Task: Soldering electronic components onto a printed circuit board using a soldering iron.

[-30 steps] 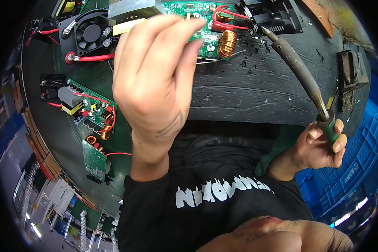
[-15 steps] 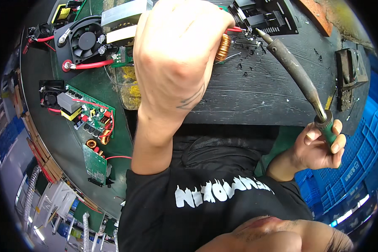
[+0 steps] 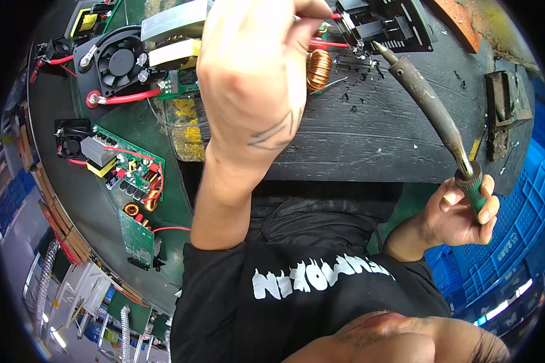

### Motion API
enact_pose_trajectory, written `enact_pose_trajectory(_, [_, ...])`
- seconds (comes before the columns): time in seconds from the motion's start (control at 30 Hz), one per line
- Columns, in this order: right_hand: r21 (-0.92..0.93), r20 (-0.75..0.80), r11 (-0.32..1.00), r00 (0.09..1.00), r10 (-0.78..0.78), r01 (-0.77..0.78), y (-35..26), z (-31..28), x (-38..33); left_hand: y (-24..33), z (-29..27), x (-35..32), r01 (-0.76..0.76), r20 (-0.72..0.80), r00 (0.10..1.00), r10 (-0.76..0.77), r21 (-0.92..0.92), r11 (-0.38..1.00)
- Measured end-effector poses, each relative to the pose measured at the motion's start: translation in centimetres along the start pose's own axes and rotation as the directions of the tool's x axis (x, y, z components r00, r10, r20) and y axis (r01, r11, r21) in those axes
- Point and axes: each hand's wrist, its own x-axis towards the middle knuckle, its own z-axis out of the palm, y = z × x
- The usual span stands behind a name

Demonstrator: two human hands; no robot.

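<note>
Left hand (image 3: pixel 254 78) up at top centre, fingers pinched on a red wire (image 3: pixel 324 43) by the copper coil (image 3: pixel 318 69). Right hand (image 3: pixel 463 212), lower right, fist closed round the soldering iron (image 3: pixel 430 109); tip near the joint, not touching. Soldering looks unfinished here.

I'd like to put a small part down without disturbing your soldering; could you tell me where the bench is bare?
The dark bench top is bare between the copper coil, the soldering iron in the right hand and the near edge. The green mat left of it is crowded with circuit boards and a fan unit; the left hand covers the board being worked.
</note>
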Motion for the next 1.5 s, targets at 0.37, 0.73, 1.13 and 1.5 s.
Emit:
enact_pose_trajectory(0.37, [0.018, -0.007, 1.000, 1.000, 0.019, -0.019, -0.2, 0.1, -0.3, -1.8, 3.8, 0.9, -0.602, -0.579, 0.782, 0.232, -0.604, 0.522])
enact_pose_trajectory(0.73, [0.001, -0.037, 1.000, 0.999, 0.000, 0.000, -0.2, 0.1, -0.4, 0.4, -0.5, -0.2, -0.008, 0.078, 0.997, 0.010, -0.028, 1.000])
enact_pose_trajectory(1.13, [-0.004, -0.017, 1.000, 1.000, 0.016, -0.016, -0.2, 0.1, -0.3, 0.5, -0.9, -0.1, -0.238, 0.172, 0.962, 0.213, 0.139, 0.961])
enact_pose_trajectory(1.5, [-0.011, 0.011, 0.999, 0.999, 0.030, -0.030, 0.1, 0.5, -0.2, 0.7, -1.2, 0.0, -0.243, 0.202, 0.957, 0.207, 0.172, 0.955])
